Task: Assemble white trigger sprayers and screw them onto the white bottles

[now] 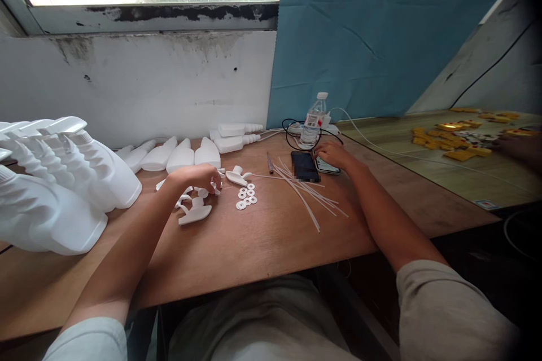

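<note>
My left hand is among white spray trigger heads on the wooden table. Its fingers curl closed around a small white part that they mostly hide. Just right of it lies another trigger head, with several white ring washers in front. My right hand rests at the top of a lit phone, fingers stretched onto it. Beside that phone a dark phone lies flat. Thin white tubes are spread loosely between the hands, close to a slim pointed tool.
White spray bottles stand at the left, and more bottles lie along the wall. A water bottle stands behind the phones among cables. Yellow pieces cover part of the neighbouring table, where another person's hand shows.
</note>
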Available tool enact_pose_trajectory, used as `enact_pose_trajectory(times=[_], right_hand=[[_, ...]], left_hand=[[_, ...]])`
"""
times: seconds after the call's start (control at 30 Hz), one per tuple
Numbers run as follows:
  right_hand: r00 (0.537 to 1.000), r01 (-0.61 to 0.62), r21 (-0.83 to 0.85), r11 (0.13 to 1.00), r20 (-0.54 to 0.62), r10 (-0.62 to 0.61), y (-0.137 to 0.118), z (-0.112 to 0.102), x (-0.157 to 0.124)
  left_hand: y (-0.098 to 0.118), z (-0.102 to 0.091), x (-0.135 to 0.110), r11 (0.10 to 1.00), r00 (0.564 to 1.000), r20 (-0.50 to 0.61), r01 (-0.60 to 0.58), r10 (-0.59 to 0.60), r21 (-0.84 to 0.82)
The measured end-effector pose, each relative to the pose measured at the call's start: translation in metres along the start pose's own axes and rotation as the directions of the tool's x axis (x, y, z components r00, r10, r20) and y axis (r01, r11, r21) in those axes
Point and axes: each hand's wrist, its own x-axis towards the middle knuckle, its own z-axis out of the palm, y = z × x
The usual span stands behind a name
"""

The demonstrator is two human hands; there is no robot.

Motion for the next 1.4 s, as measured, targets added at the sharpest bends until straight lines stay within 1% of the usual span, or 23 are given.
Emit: enact_pose_trajectory(times=[0.23, 0.6, 1.03, 1.4], right_hand=[[0.999, -0.020, -0.016, 1.000, 0.033, 0.021, -0.005, -0.003, 0.000], [0.995, -0.073, -0.008, 0.997, 0.069, 0.074, -0.015, -0.010, -0.002], [0.990, -0.106, -0.006, 0.994, 0.096, 0.106, -0.022, -0.016, -0.004], [0.993, -0.099, -0.006, 0.995, 0.069, 0.099, -0.022, -0.010, -0.002]], left_hand=[[0.003, -0.001, -0.003, 1.000, 1.000, 0.000, 0.009, -0.009, -0.011], [0.001, 0.000, -0.001, 1.000, 1.000, -0.010, -0.009, 0.009, -0.014], [0.005, -0.001, -0.005, 0.999, 1.000, -0.007, 0.017, -0.018, -0.035], [0.003, -0.001, -0.003, 1.000, 1.000, 0.008, 0.022, -0.021, -0.018]])
